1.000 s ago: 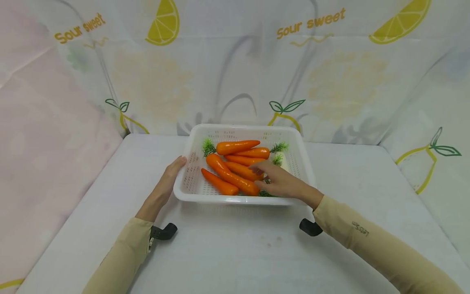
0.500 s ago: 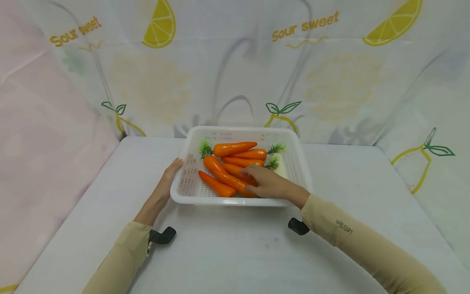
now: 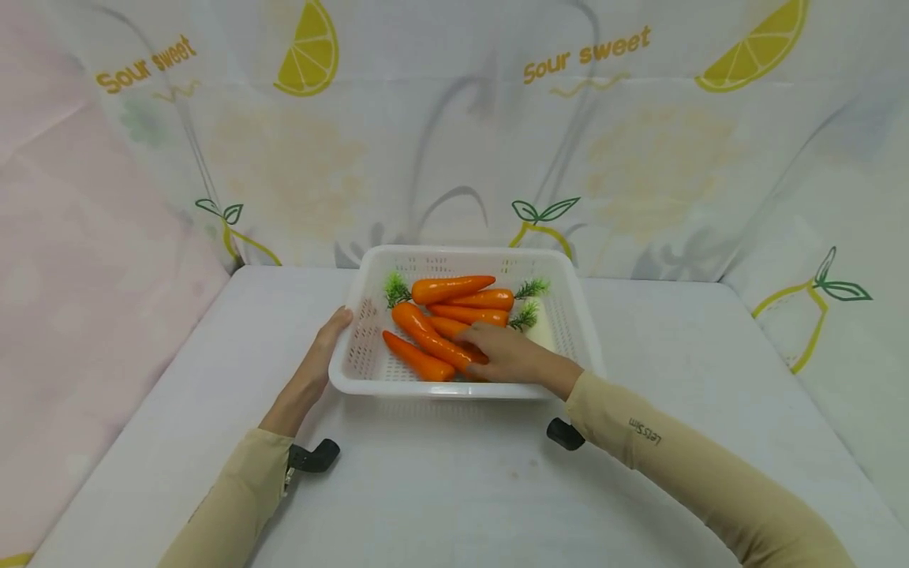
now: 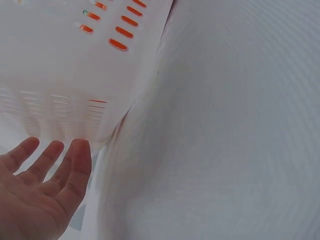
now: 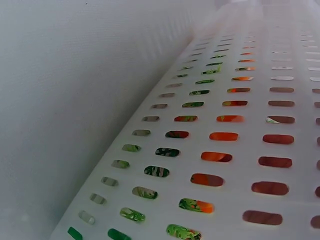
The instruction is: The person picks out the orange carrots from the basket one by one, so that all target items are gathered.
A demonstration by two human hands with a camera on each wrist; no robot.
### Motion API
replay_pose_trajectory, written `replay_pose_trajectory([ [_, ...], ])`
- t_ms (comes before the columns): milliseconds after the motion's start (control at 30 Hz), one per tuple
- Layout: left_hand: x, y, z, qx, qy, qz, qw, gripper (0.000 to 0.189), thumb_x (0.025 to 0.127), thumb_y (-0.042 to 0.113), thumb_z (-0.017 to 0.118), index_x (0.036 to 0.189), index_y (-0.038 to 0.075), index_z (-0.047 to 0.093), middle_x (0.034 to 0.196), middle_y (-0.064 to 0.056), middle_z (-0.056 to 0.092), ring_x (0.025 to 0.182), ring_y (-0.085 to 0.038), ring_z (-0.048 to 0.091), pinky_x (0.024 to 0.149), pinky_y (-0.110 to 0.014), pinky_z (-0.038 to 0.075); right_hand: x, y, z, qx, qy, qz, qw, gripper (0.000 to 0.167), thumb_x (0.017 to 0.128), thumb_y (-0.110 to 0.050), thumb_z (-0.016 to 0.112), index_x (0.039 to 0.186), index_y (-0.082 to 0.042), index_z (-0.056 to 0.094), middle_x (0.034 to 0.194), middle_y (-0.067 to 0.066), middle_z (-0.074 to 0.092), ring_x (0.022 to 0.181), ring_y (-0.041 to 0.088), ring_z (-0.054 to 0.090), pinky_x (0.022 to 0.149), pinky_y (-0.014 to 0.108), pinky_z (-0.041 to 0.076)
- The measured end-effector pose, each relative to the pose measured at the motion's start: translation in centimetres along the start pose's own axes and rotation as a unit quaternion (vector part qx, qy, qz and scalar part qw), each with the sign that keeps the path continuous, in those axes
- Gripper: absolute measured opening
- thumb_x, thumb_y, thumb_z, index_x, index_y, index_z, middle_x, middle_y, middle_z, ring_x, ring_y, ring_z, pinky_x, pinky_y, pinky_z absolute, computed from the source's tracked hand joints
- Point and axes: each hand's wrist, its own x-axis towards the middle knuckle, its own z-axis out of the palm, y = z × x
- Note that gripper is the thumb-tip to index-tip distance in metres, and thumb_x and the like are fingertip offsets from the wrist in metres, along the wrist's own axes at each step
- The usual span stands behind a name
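A white plastic basket (image 3: 465, 389) with slotted walls holds several orange carrots with green tops. My left hand (image 3: 317, 367) rests against its left side; in the left wrist view the fingertips of that left hand (image 4: 45, 185) touch the slotted wall, fingers nearly straight. Inside the basket, my right hand (image 3: 507, 356) reaches over the front rim. Its fingers and thumb come down around the lower right end of a long carrot (image 3: 429, 331); the fingertips are partly hidden, so a firm grip cannot be made out. A smaller carrot (image 3: 419, 359) lies in front.
More carrots (image 3: 453, 289) lie toward the back of the basket, beside leafy tops (image 3: 525, 316). A pale item (image 3: 543, 331) sits at the right inside. White cloth (image 3: 440, 489) covers the table, and a printed curtain (image 3: 440, 142) hangs behind it.
My right hand has moved left and lower, onto the long carrot's end, its fingers coming in closer. The left hand keeps its place at the basket's side. The view has shifted slightly.
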Motion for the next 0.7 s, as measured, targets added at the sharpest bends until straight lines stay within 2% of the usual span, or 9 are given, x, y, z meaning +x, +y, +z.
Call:
replay_pose_trajectory([
  [67, -0.01, -0.06, 0.03, -0.002, -0.002, 0.0, 1.0, 0.064, 0.099, 0.05, 0.019, 0.153, 0.017, 0.01, 0.15, -0.021, 0.024, 0.137, -0.04, 0.026, 0.111, -0.062, 0.015, -0.06, -0.03, 0.0, -0.01, -0.007, 0.016, 0.9998, 0.019, 0.091, -0.02, 0.059, 0.109, -0.013, 0.059, 0.083, -0.002, 0.05, 0.08, 0.013, 0.046, 0.071, 0.026, 0.04],
  [200, 0.07, -0.13, 0.03, -0.004, -0.002, -0.004, 1.0, 0.064, 0.099, 0.051, 0.019, 0.153, 0.018, 0.011, 0.151, -0.019, 0.024, 0.138, -0.038, 0.025, 0.111, -0.062, 0.013, -0.13, -0.19, -0.07, -0.023, -0.007, 0.016, 0.9996, 0.017, 0.091, -0.021, 0.06, 0.105, -0.012, 0.06, 0.085, -0.001, 0.054, 0.081, 0.013, 0.048, 0.073, 0.026, 0.041],
  [333, 0.08, -0.14, 0.03, 0.0, 0.001, -0.006, 1.0, 0.065, 0.098, 0.051, 0.019, 0.153, 0.018, 0.01, 0.153, -0.018, 0.021, 0.14, -0.038, 0.022, 0.112, -0.063, 0.012, -0.24, -0.54, -0.12, -0.032, -0.015, 0.033, 0.9988, 0.033, 0.091, -0.023, 0.061, 0.121, -0.01, 0.059, 0.106, 0.0, 0.062, 0.091, 0.015, 0.052, 0.082, 0.029, 0.045],
  [467, 0.1, -0.13, 0.1, 0.005, 0.002, -0.007, 1.0, 0.066, 0.098, 0.051, 0.019, 0.153, 0.017, 0.009, 0.154, -0.018, 0.019, 0.142, -0.039, 0.019, 0.113, -0.062, 0.01, -0.28, -0.75, -0.15, -0.037, -0.025, 0.057, 0.9974, 0.042, 0.09, -0.026, 0.061, 0.129, -0.01, 0.056, 0.119, 0.001, 0.061, 0.098, 0.015, 0.052, 0.087, 0.031, 0.045],
  [700, -0.05, 0.02, 0.17, 0.004, 0.005, -0.01, 0.9999, 0.065, 0.098, 0.052, 0.019, 0.153, 0.018, 0.008, 0.155, -0.017, 0.017, 0.143, -0.037, 0.017, 0.113, -0.061, 0.009, -0.26, -0.63, -0.08, -0.03, -0.016, 0.048, 0.9983, 0.038, 0.089, -0.024, 0.063, 0.124, -0.01, 0.058, 0.113, 0.0, 0.062, 0.094, 0.013, 0.052, 0.083, 0.029, 0.046],
])
